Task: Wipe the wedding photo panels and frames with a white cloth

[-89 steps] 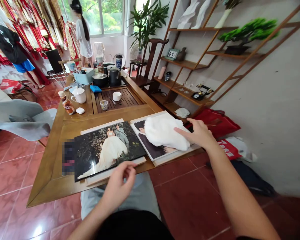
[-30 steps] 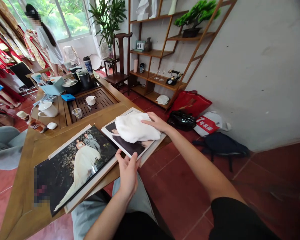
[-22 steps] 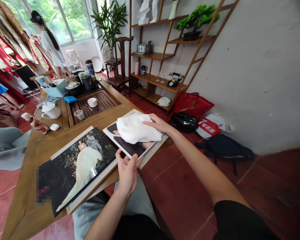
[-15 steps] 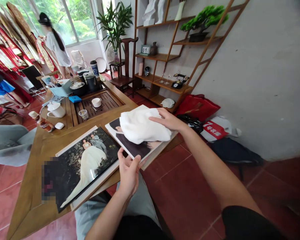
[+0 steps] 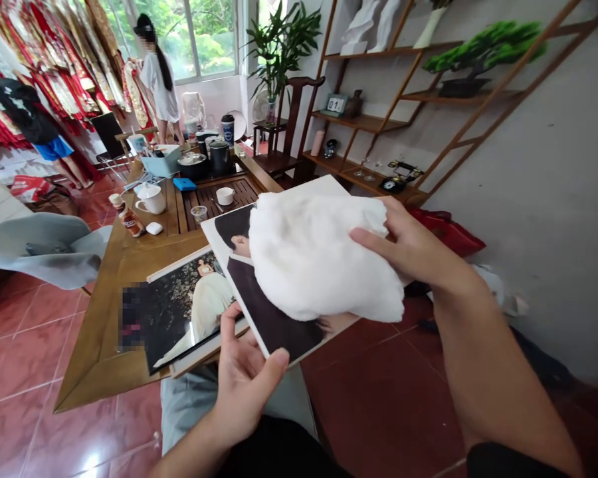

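Note:
Tilted up in front of me is a white-edged photo panel (image 5: 239,282) showing part of a person in a dark suit. My left hand (image 5: 249,375) grips its near lower corner, with the thumb on top and the fingers around the edge. A bunched white towel (image 5: 323,259) covers much of the picture. My right hand (image 5: 413,249) grasps the towel's right side, thumb on top and the other fingers partly hidden. Below and to the left, a larger wedding photo (image 5: 194,312) lies on the wooden table (image 5: 97,345), partly behind the panel.
On the table stand a lidded white mug (image 5: 151,198), a bottle (image 5: 128,216), a white cup (image 5: 224,196) and a dark kettle (image 5: 220,158). A grey chair (image 5: 44,245) is at the left. Shelves (image 5: 366,121) rise behind. Two people stand near hanging garments (image 5: 70,60).
The photo panel has come up off the table edge, closer to me and tilted. Both hands rose with it, the towel still against its face. The view has swung left.

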The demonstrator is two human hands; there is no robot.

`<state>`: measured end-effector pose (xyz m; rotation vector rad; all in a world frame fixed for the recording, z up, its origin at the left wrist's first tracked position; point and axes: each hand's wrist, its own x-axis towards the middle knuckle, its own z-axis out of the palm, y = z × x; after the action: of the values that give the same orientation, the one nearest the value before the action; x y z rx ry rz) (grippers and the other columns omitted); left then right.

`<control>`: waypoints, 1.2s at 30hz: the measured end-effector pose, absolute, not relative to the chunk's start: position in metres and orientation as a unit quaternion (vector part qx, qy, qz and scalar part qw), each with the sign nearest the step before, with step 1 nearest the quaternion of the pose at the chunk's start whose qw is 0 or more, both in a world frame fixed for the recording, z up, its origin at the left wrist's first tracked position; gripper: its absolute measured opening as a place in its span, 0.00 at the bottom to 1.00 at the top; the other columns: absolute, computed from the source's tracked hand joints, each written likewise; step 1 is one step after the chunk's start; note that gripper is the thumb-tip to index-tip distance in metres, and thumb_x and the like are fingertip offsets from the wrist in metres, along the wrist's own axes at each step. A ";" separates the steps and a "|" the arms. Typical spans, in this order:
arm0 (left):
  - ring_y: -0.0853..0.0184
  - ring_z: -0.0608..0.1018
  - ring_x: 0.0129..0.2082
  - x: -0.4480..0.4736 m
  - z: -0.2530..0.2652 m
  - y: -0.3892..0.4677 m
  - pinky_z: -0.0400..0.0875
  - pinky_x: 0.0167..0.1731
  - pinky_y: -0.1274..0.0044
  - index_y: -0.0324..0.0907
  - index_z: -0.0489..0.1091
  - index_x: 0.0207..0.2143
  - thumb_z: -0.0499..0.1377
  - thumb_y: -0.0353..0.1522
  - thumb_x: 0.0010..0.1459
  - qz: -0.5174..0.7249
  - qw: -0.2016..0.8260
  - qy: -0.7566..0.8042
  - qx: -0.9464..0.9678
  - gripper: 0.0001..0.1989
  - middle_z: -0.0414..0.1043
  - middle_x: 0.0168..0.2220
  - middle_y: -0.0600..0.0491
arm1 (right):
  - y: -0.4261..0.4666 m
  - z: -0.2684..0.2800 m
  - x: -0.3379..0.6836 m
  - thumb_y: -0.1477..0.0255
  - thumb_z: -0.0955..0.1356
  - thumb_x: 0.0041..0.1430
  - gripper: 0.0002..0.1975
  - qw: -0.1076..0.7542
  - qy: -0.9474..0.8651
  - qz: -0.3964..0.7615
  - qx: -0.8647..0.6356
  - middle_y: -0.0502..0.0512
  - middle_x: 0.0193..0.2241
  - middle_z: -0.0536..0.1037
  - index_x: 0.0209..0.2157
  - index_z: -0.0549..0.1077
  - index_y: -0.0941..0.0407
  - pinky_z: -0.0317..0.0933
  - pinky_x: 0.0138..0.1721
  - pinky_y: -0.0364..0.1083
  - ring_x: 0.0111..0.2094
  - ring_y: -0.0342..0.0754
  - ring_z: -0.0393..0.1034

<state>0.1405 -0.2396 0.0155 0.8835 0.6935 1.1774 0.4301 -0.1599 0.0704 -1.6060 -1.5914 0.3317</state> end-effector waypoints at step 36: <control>0.69 0.71 0.27 -0.036 -0.048 -0.215 0.68 0.27 0.77 0.42 0.73 0.43 0.72 0.47 0.49 0.383 0.334 0.631 0.587 0.25 0.67 0.32 0.58 | -0.097 -0.029 0.241 0.42 0.62 0.60 0.31 0.211 -0.695 0.165 -0.667 0.63 0.57 0.67 0.49 0.73 0.53 0.67 0.47 0.52 0.48 0.59 0.75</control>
<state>-0.0362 -0.2148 -0.0477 1.5315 1.6469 1.0006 0.2410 -0.0965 -0.0292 -1.8548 -1.9306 0.4594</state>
